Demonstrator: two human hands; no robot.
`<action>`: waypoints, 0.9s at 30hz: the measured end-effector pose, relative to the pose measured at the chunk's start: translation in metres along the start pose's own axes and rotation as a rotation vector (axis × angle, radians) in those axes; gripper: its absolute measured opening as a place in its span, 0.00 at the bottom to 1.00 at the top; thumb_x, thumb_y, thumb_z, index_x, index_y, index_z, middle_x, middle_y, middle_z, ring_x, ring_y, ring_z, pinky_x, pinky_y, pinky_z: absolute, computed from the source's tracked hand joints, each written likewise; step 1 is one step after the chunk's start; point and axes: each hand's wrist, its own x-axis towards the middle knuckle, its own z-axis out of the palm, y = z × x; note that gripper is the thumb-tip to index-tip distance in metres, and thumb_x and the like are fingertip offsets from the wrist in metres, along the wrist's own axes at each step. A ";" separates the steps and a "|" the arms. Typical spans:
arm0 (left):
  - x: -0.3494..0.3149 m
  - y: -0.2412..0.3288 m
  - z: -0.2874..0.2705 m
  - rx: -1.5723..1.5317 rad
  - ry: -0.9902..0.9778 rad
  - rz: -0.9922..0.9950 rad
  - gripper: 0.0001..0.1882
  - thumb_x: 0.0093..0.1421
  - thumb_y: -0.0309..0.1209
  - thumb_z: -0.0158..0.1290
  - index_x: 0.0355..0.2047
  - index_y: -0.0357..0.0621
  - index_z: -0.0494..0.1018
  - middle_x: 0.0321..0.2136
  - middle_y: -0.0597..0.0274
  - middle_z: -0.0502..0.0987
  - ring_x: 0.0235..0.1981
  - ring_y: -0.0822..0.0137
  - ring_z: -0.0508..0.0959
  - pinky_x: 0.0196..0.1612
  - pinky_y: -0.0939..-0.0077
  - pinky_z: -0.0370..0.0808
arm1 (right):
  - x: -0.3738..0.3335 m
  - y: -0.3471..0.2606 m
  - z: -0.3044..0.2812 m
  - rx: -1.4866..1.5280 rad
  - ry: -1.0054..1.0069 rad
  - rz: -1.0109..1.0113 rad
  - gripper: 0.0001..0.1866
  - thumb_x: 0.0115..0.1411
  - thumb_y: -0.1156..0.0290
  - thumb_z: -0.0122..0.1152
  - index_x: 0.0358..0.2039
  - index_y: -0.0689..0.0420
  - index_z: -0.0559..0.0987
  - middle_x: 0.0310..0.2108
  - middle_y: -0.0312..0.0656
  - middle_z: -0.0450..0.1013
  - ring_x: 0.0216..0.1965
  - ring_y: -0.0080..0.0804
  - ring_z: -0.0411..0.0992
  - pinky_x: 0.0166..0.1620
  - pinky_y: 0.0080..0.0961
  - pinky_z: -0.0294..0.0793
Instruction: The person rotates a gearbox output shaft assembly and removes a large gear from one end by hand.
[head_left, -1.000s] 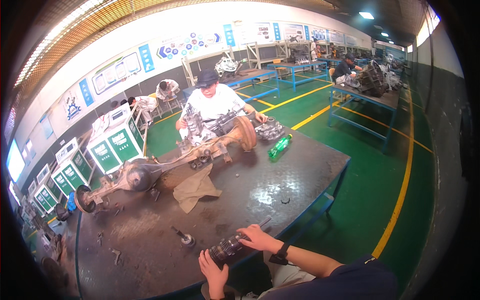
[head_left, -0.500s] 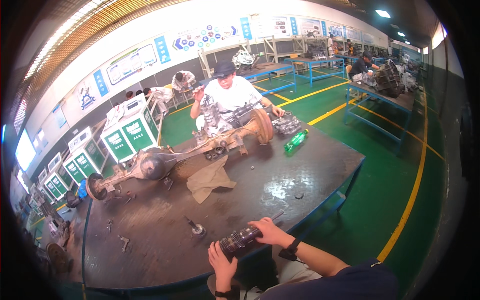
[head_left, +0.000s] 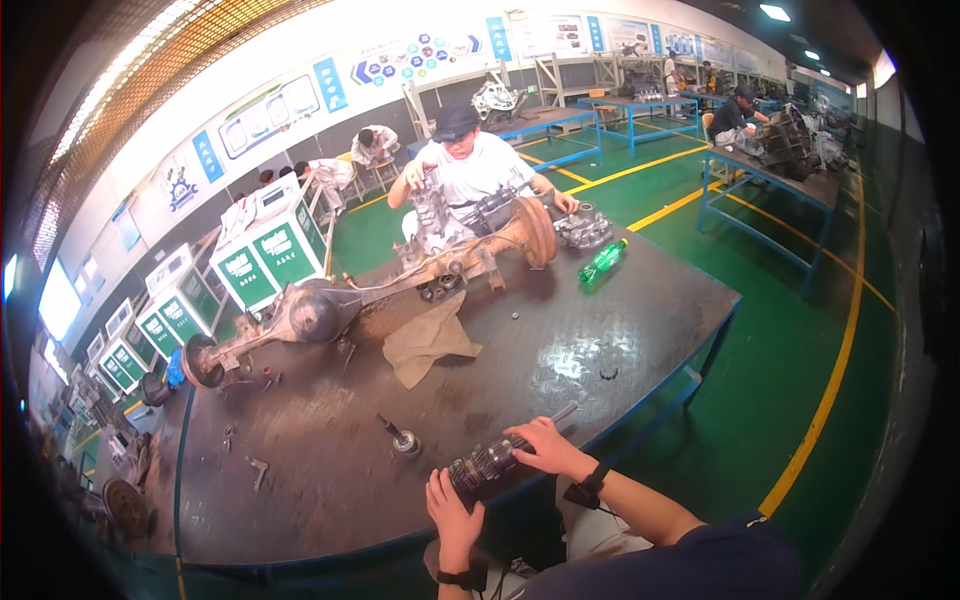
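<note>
A transmission gear shaft [head_left: 486, 464] with several toothed gears lies along the near edge of the metal workbench, its thin bare end pointing to the far right. My left hand [head_left: 455, 515] grips its near-left geared end, fingers on top and thumb at the side. Over the shaft's right part my right hand [head_left: 545, 447] is curled, fingers on top; its underside is hidden. Left of the shaft, apart from my hands, is a small gear with a stem [head_left: 404, 441]. A dark snap ring [head_left: 608, 375] lies farther off on the right.
A rusty axle housing [head_left: 320, 312] stretches across the workbench [head_left: 320, 480], with brown cloth [head_left: 430, 342] before it. Behind it a co-worker [head_left: 480, 165] handles an upright metal housing [head_left: 432, 215]. A green bottle [head_left: 603, 264] lies at the far right. Small metal parts [head_left: 258, 473] lie left.
The co-worker's raised hand has come down to the top of the upright housing. My hands stay on the gear shaft with little change; the whole view has shifted slightly.
</note>
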 end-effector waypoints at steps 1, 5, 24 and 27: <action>0.001 0.001 0.000 -0.003 -0.001 0.009 0.55 0.51 0.33 0.67 0.76 0.41 0.52 0.75 0.40 0.54 0.74 0.29 0.54 0.74 0.35 0.55 | -0.001 0.001 0.000 0.005 0.008 -0.005 0.25 0.66 0.58 0.66 0.60 0.53 0.79 0.45 0.44 0.80 0.50 0.42 0.74 0.66 0.39 0.60; -0.002 0.002 -0.003 0.010 -0.010 0.009 0.55 0.51 0.33 0.67 0.77 0.43 0.52 0.76 0.42 0.53 0.75 0.29 0.54 0.74 0.36 0.55 | -0.002 -0.003 0.001 -0.022 0.006 0.010 0.23 0.65 0.58 0.68 0.57 0.54 0.80 0.45 0.43 0.81 0.50 0.42 0.75 0.66 0.40 0.61; -0.011 0.002 -0.003 0.064 0.081 -0.040 0.54 0.54 0.31 0.67 0.78 0.48 0.52 0.76 0.46 0.54 0.73 0.32 0.56 0.73 0.38 0.59 | 0.010 0.003 0.012 -0.073 -0.087 0.033 0.29 0.63 0.69 0.65 0.65 0.55 0.74 0.45 0.42 0.78 0.51 0.41 0.74 0.70 0.47 0.52; -0.013 0.002 -0.003 0.033 0.107 -0.034 0.54 0.54 0.30 0.66 0.78 0.49 0.52 0.76 0.47 0.54 0.73 0.30 0.57 0.72 0.37 0.59 | 0.008 0.000 0.012 -0.067 -0.115 0.073 0.30 0.62 0.69 0.66 0.65 0.55 0.74 0.45 0.43 0.79 0.53 0.42 0.73 0.71 0.48 0.52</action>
